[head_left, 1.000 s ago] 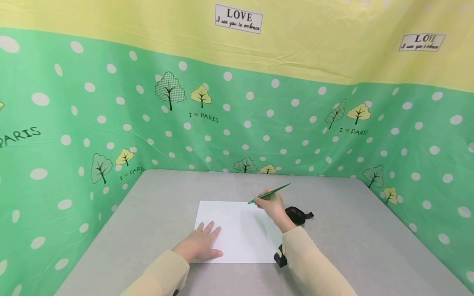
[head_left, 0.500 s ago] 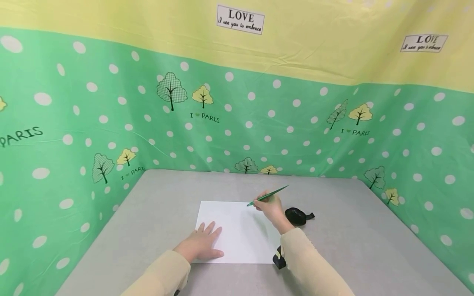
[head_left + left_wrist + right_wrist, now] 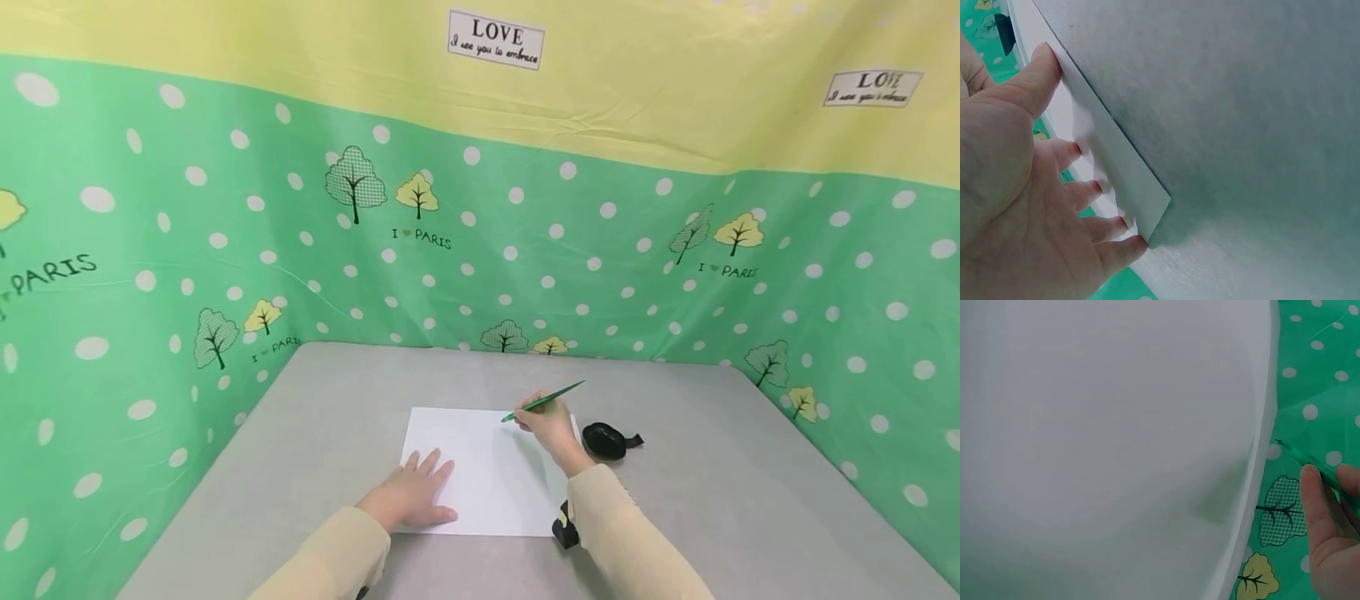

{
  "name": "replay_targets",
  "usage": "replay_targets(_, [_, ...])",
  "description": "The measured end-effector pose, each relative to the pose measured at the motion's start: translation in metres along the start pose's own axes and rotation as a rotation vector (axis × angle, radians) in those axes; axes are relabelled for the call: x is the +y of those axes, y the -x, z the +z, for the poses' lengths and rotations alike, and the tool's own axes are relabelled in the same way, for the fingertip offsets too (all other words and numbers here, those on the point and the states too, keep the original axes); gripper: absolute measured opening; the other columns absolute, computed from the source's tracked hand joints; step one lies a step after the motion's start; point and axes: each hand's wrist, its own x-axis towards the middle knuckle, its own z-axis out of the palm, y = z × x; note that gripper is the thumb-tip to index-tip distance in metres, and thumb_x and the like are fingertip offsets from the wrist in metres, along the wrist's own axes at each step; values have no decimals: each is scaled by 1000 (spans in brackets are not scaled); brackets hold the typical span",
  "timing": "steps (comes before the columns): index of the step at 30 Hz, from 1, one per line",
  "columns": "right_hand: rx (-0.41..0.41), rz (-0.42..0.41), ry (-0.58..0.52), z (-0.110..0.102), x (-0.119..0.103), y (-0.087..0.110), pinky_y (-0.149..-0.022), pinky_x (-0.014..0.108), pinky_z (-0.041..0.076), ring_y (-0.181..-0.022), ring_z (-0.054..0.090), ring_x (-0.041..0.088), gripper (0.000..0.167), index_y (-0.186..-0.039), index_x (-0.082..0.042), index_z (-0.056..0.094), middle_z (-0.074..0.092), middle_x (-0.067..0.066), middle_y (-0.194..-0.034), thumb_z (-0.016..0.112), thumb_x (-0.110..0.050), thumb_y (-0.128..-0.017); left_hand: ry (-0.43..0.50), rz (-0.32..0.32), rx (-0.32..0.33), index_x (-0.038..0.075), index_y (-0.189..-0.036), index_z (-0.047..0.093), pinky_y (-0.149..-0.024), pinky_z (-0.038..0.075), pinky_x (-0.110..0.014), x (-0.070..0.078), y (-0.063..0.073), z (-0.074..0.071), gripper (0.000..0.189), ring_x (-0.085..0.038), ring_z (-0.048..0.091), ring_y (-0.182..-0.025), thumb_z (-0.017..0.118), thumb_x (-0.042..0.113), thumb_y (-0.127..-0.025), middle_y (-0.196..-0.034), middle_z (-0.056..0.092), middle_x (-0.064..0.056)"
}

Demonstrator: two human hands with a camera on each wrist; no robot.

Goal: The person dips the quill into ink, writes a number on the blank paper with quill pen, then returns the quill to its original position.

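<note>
A white sheet of paper lies on the grey table. My left hand rests palm down on its left part, fingers spread. In the left wrist view, the fingertips of that left hand touch the sheet near its edge and corner. My right hand pinches a slim green pen over the sheet's upper right part. The pen's rear end slants up to the right. The right wrist view has the pen between thumb and fingers of the right hand, its tip bare and apart from the paper.
A rounded black object with a short strap sits right of the sheet. A black and yellow piece shows beside the right sleeve at the sheet's lower right corner. Green and yellow printed cloth hangs round the grey table.
My right hand and the pen have moved slightly left and toward me over the sheet. My left hand stays put on the paper. The head view has shifted a little.
</note>
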Motion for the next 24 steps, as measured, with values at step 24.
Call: replay_targets(24, [10,18,1,7,8,-1,-70,31,55,-75,64,21,8,-82,2,56,63,11,-79,63,5,-82,6,-15,-2,6,-138,41,-104,20,-56,4,5,-5,73,-45,19,-131,64,46,-81,-145,28,-19])
